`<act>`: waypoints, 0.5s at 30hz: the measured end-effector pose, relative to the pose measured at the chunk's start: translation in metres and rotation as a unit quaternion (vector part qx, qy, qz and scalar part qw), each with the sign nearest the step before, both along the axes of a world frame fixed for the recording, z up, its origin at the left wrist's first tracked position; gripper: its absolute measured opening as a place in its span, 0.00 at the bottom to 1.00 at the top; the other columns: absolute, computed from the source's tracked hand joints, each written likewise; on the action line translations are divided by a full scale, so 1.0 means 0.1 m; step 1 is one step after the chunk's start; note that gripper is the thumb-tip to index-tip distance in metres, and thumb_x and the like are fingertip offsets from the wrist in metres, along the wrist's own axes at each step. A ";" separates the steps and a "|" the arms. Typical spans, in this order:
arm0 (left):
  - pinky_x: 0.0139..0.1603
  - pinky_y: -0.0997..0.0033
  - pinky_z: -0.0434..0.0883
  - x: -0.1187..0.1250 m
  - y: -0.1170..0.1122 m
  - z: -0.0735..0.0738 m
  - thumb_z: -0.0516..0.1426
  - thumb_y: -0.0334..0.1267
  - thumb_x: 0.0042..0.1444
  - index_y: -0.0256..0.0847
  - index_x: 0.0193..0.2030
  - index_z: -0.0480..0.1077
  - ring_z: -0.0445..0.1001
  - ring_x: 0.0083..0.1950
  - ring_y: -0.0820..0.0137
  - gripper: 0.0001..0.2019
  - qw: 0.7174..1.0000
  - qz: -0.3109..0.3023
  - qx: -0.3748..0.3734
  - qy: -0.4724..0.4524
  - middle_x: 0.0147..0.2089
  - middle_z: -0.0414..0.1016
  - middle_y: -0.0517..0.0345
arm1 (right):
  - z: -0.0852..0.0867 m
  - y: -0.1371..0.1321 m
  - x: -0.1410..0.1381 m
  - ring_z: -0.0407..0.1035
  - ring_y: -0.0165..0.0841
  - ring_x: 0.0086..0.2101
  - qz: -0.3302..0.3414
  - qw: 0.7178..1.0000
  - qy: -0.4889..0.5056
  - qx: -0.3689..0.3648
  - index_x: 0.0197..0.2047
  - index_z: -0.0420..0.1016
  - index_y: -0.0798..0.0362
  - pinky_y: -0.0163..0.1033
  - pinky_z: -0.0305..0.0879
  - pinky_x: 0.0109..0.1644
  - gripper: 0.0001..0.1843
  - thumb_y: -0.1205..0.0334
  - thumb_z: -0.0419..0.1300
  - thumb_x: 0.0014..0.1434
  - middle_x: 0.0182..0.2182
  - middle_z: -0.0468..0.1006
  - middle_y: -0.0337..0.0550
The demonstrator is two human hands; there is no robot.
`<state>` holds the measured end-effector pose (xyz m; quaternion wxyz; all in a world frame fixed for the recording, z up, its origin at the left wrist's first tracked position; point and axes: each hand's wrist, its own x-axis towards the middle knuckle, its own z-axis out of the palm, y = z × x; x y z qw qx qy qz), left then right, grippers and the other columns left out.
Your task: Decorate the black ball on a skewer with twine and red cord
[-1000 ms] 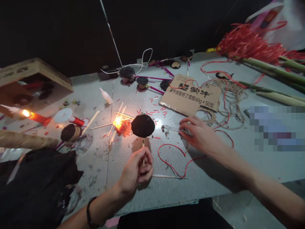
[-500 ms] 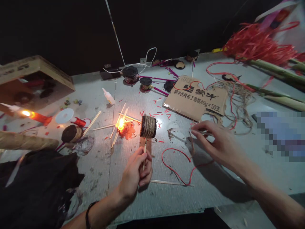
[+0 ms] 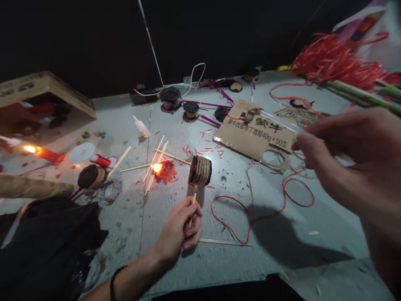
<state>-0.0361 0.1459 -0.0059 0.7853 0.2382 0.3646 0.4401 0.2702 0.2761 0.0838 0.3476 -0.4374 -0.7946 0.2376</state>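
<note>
At lower centre, the left hand [image 3: 177, 225] closes its fingers narrowly around a wooden stick [image 3: 193, 205], holding the twine-wrapped disc [image 3: 200, 170] raised clear of the table [image 3: 326, 225], just right of a small flame [image 3: 156, 167]. At right, the right hand [image 3: 347, 159] pinches a clear rod [image 3: 278, 123] near one end, leaving its length free above the cardboard sheet [image 3: 250, 138].

Left hand [image 3: 178, 225] low, fingers curled closed; right hand [image 3: 347, 163] raised near camera, thumb and fingers pinched.
</note>
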 end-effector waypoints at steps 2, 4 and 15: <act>0.13 0.84 0.50 0.00 -0.04 0.01 0.55 0.45 0.75 0.42 0.40 0.67 0.49 0.13 0.80 0.11 0.999 -0.037 0.003 -0.032 0.19 0.55 0.74 | 0.01 0.18 -0.22 0.78 0.40 0.35 0.020 1.000 0.016 -0.016 0.52 0.83 0.49 0.42 0.73 0.34 0.16 0.47 0.66 0.69 0.35 0.83 0.46; 0.13 0.84 0.52 0.00 -0.08 0.01 0.55 0.44 0.74 0.41 0.41 0.68 0.50 0.13 0.80 0.11 0.995 -0.073 0.011 -0.068 0.19 0.55 0.73 | -0.03 0.40 -0.51 0.77 0.38 0.35 0.046 0.998 0.034 -0.025 0.51 0.82 0.50 0.41 0.72 0.35 0.16 0.48 0.67 0.68 0.35 0.83 0.45; 0.12 0.84 0.55 0.00 -0.11 -0.07 0.53 0.41 0.74 0.39 0.44 0.70 0.52 0.12 0.79 0.10 0.985 -0.112 0.043 -0.125 0.20 0.56 0.72 | -0.92 0.64 -1.67 0.73 0.37 0.33 0.207 0.964 0.116 -0.120 0.50 0.79 0.46 0.43 0.69 0.35 0.10 0.51 0.61 0.74 0.38 0.83 0.43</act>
